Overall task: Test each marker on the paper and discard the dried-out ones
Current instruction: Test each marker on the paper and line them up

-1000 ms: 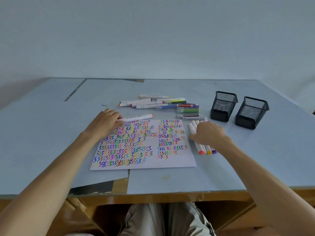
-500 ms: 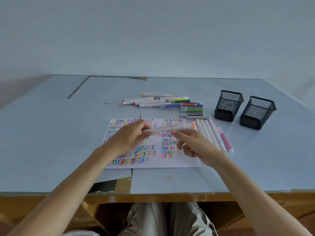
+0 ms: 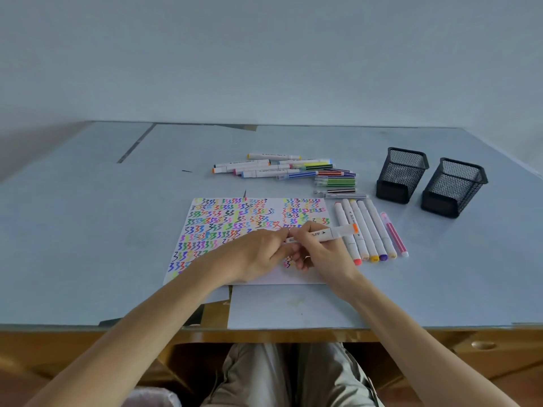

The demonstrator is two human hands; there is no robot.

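Blue-grey desk (image 3: 88, 230), plain wall behind. My forearms meet over the paper (image 3: 235, 218) near the front edge. My right hand (image 3: 317, 251) grips a white marker (image 3: 332, 232), orange end outward; my left hand (image 3: 258, 254) pinches its near end. Right: a marker row (image 3: 367, 230); farther back, loose markers (image 3: 279, 167) and two mesh cups (image 3: 402, 174).
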